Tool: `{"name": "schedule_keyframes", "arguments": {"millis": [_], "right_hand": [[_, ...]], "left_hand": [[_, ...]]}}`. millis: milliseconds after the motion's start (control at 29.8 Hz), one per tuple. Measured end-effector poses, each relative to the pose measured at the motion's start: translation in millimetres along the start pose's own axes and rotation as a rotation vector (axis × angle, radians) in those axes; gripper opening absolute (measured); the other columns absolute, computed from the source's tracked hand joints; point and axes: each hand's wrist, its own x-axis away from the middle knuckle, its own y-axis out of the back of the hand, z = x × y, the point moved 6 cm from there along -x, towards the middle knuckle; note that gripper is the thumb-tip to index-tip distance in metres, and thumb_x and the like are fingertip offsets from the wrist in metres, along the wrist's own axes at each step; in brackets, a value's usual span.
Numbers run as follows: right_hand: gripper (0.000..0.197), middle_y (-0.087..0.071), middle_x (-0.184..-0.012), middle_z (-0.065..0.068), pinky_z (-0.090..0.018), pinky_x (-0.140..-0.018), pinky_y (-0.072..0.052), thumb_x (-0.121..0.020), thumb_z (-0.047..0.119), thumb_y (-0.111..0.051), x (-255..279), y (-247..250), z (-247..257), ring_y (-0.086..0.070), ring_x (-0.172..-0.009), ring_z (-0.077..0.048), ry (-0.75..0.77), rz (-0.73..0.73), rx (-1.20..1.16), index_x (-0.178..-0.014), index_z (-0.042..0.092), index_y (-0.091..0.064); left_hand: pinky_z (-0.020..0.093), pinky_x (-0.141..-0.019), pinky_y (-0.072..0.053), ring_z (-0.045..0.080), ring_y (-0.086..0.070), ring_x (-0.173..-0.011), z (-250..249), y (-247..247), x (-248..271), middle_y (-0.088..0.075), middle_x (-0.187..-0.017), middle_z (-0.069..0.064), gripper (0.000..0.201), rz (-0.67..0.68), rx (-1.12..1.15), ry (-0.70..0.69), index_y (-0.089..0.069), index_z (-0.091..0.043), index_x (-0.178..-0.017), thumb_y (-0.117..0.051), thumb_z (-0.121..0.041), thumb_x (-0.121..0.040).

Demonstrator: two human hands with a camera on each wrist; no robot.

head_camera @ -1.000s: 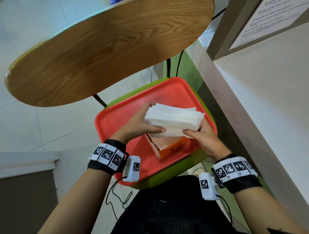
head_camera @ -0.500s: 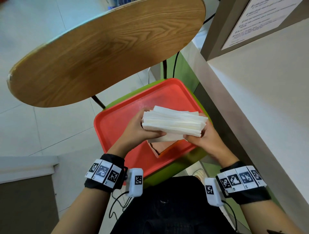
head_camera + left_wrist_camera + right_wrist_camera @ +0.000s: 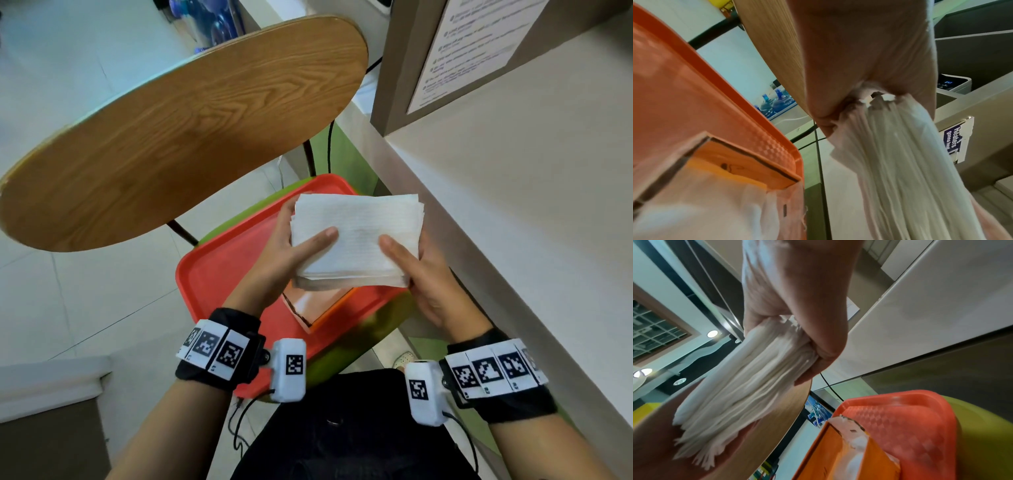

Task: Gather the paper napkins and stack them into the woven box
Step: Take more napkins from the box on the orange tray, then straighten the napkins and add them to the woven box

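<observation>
A thick stack of white paper napkins (image 3: 356, 240) is held up above the tray, flat face toward me. My left hand (image 3: 291, 246) grips its left edge, thumb on top and fingers beneath. My right hand (image 3: 416, 260) grips its right edge the same way. The wrist views show the layered napkin edges (image 3: 900, 162) (image 3: 748, 386) pinched in each hand. Under the stack an orange box (image 3: 329, 305) stands on the red tray (image 3: 226, 270), with some white paper inside it (image 3: 705, 211). Most of the box is hidden behind the napkins.
The red tray lies on a green stool (image 3: 352, 346). A round wooden tabletop (image 3: 178, 130) overhangs at the upper left. A pale counter wall (image 3: 513, 240) runs close along the right. Tiled floor (image 3: 68, 291) lies to the left.
Both hands have lifted the napkin stack off the box and tilted it, so its flat face now points at me instead of its edge.
</observation>
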Motion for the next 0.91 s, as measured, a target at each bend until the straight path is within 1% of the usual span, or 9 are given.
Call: {"name": "schedule_keyframes", "arguments": {"millis": [202,336,403,538,605,672,773,840,907], "right_hand": [[0.056,-0.071,-0.118,-0.002,-0.024,-0.073,-0.058,-0.079,0.023,-0.07,16,23,23,-0.07,-0.104,-0.015,0.035,-0.088,-0.163,-0.133,0.018,-0.053],[0.055,-0.062,-0.134,-0.01,-0.037,-0.089,-0.057,-0.091,0.008,-0.058,29,51,50,-0.063,-0.118,-0.023,0.167,-0.182,-0.476,-0.142,0.013,-0.041],[0.054,-0.058,-0.138,-0.012,-0.046,-0.097,-0.052,-0.093,0.002,-0.053,37,63,64,-0.058,-0.124,-0.028,0.229,-0.174,-0.59,-0.144,0.014,-0.039],[0.061,-0.058,-0.136,-0.013,-0.047,-0.094,-0.053,-0.088,-0.003,-0.061,53,86,82,-0.059,-0.122,-0.027,0.257,-0.175,-0.507,-0.142,0.012,-0.038],[0.083,-0.059,-0.132,-0.008,-0.045,-0.093,-0.054,-0.069,0.006,-0.08,63,111,88,-0.062,-0.119,-0.021,0.232,-0.267,-0.371,-0.138,0.018,-0.035],[0.09,-0.064,-0.119,0.001,-0.033,-0.083,-0.058,-0.057,0.021,-0.082,76,139,97,-0.068,-0.103,-0.01,0.225,-0.315,-0.287,-0.133,0.028,-0.034],[0.085,-0.071,-0.112,0.008,-0.026,-0.081,-0.054,-0.065,0.049,-0.073,95,183,114,-0.068,-0.104,-0.009,0.211,-0.387,-0.238,-0.14,0.031,-0.036],[0.08,-0.065,-0.127,0.007,-0.033,-0.093,-0.051,-0.074,0.065,-0.063,99,205,120,-0.063,-0.116,-0.014,0.144,-0.425,-0.145,-0.142,0.031,-0.038],[0.074,-0.064,-0.129,0.004,-0.04,-0.096,-0.051,-0.078,0.07,-0.056,100,224,122,-0.064,-0.114,-0.016,0.089,-0.461,-0.064,-0.14,0.031,-0.044]], "left_hand": [[0.029,-0.079,-0.058,0.018,-0.069,-0.107,-10,-32,-12,-0.058,-0.134,0.008,0.069,0.022,0.123,0.036,-0.039,-0.025,-0.142,-0.071,-0.037,-0.082],[0.047,-0.107,-0.046,0.03,-0.056,-0.13,-27,-80,-25,-0.056,-0.144,0.01,0.066,0.133,0.364,0.086,-0.05,-0.025,-0.14,-0.051,-0.064,-0.086],[0.044,-0.111,-0.042,0.025,-0.057,-0.13,-42,-116,-28,-0.06,-0.139,0.006,0.065,0.2,0.377,0.089,-0.053,-0.029,-0.131,-0.043,-0.066,-0.079],[0.036,-0.101,-0.051,0.021,-0.061,-0.125,-67,-189,-29,-0.063,-0.137,0.006,0.076,0.338,0.316,0.043,-0.042,-0.015,-0.146,-0.056,-0.055,-0.084],[0.045,-0.105,-0.048,0.025,-0.059,-0.128,-78,-214,-31,-0.06,-0.141,0.009,0.065,0.35,0.312,-0.013,-0.04,-0.015,-0.148,-0.06,-0.041,-0.093],[0.051,-0.105,-0.047,0.027,-0.059,-0.127,-83,-236,-34,-0.061,-0.14,0.008,0.057,0.361,0.323,-0.017,-0.041,-0.02,-0.146,-0.061,-0.036,-0.096],[0.058,-0.099,-0.05,0.026,-0.068,-0.114,-81,-268,-41,-0.071,-0.125,0.005,0.044,0.354,0.224,0.034,-0.053,-0.025,-0.131,-0.066,-0.039,-0.091],[0.069,-0.09,-0.05,0.027,-0.071,-0.106,-79,-293,-42,-0.073,-0.118,0.007,0.045,0.366,0.089,0.037,-0.057,-0.027,-0.122,-0.073,-0.045,-0.084],[0.062,-0.087,-0.055,0.023,-0.071,-0.105,-81,-324,-38,-0.072,-0.116,0.002,0.047,0.435,-0.02,0.003,-0.055,-0.032,-0.117,-0.075,-0.047,-0.078]]}}
